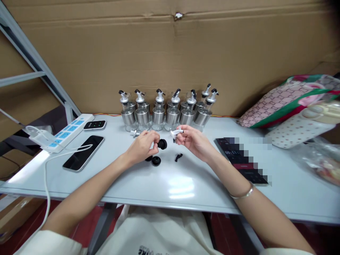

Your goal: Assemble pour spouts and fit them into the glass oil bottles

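Observation:
My left hand (145, 144) is closed on a black ribbed stopper (162, 143), held just above the table. Facing it, my right hand (193, 141) pinches a silver pour spout (175, 133); a small gap separates the two parts. Below the left hand lies a round black stopper (156, 161), with another one partly hidden beside it. A small black spout cap (179, 157) rests under my right hand. Another silver spout piece (135, 133) lies behind my left hand. Glass bottles with steel sleeves (158, 115) stand in rows at the back, several topped with silver and black spouts.
A cardboard wall (170, 53) rises behind the bottles. To the left are a power strip (69, 131), a small black device (95, 125) and a phone (84, 153) with a white cable. On the right lie another phone (239, 159), a patterned bag (278, 99) and a dotted white bottle (292, 129).

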{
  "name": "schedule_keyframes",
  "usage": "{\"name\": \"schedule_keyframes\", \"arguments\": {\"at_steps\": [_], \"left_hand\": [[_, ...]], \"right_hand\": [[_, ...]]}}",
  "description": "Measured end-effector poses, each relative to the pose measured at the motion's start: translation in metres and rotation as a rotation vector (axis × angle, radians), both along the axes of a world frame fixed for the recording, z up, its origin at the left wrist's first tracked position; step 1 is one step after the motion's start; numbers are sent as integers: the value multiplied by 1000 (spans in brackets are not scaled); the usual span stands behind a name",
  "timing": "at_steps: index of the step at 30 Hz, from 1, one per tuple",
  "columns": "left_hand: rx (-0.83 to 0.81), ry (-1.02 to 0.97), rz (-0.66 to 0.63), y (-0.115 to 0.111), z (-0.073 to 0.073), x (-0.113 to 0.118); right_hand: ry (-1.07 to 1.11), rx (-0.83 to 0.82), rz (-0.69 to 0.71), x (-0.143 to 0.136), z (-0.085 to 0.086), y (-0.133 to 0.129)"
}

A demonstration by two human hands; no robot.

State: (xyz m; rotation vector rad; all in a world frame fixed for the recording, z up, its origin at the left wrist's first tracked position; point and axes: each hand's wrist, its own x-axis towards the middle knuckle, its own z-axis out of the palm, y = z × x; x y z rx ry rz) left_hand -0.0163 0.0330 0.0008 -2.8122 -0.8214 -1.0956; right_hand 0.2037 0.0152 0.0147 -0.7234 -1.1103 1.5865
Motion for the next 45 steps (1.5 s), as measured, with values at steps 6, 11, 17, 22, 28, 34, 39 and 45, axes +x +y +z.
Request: {"name": "schedule_keyframes", "arguments": {"at_steps": [6, 11, 17, 22, 28, 34, 39, 45], "left_hand": [[121, -62, 28, -3, -5, 2], [153, -111, 58, -3, -4, 1], [123, -113, 62, -2, -6, 1], [160, -125, 9, -5, -7, 3], [114, -61, -10, -5, -7, 3], [144, -28, -15, -3, -10, 3], [231, -50, -32, -2, -9, 4], [200, -16, -26, -1, -9, 4]], "right_hand": [[-6, -53, 58, -6, 2, -5], [1, -72, 61, -6, 2, -5], [7, -78, 110, -8, 0, -8], [11, -81, 128, -9, -1, -8], [18, -77, 99, -7, -3, -7], [-45, -21, 68, -5, -2, -7], [-68, 1, 39, -5, -3, -6], [-73, 12, 49, -3, -4, -4]]}}
